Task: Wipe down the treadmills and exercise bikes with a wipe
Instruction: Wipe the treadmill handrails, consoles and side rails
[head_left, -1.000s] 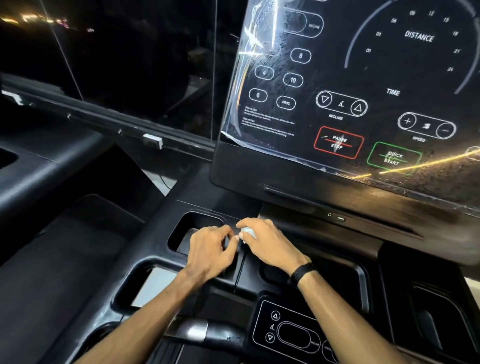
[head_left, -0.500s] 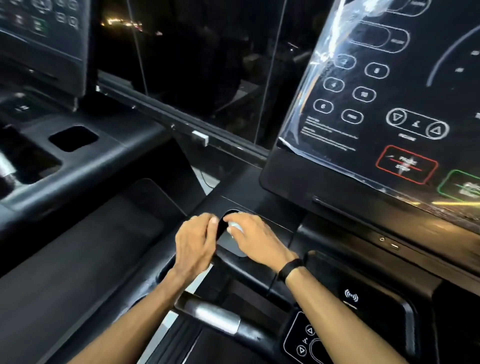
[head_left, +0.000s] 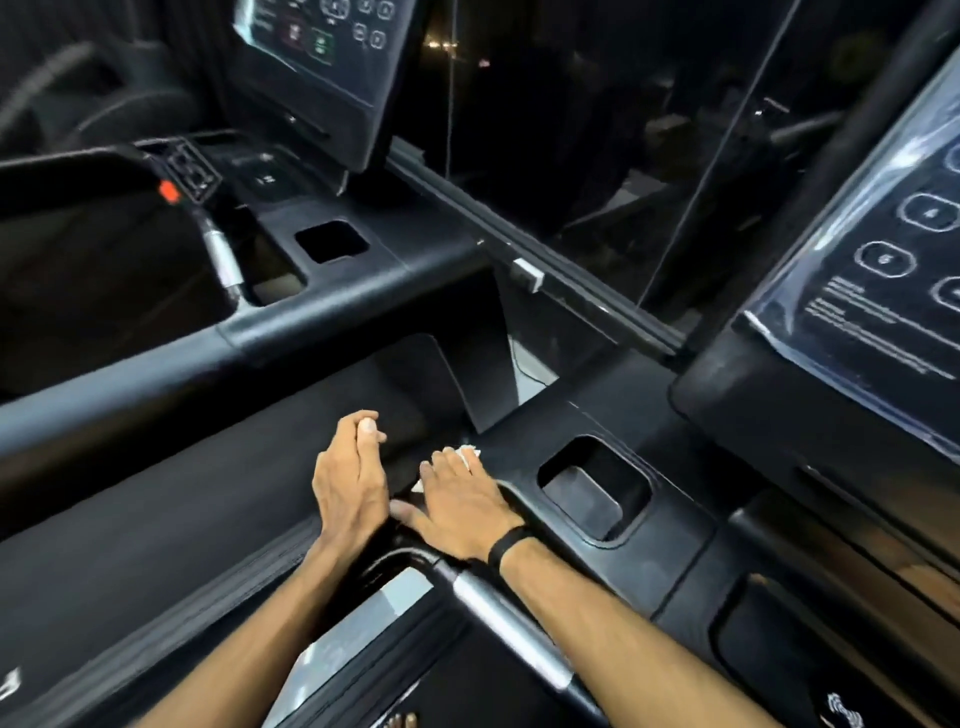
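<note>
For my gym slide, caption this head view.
Right hand presses a white wipe on the treadmill console; left hand alongside.

Gym — treadmill consoles (head_left: 317, 62) side by side.

Most of the wipe (head_left: 466, 453) is hidden under the right hand (head_left: 460, 503); only white scraps show past the fingertips and at the hand's left edge. The near treadmill's console (head_left: 872, 291) is cut off by the right edge, its small print too blurred to read. The neighbouring treadmill's console (head_left: 317, 52) runs off the top edge, its buttons smeared beyond telling.
</note>
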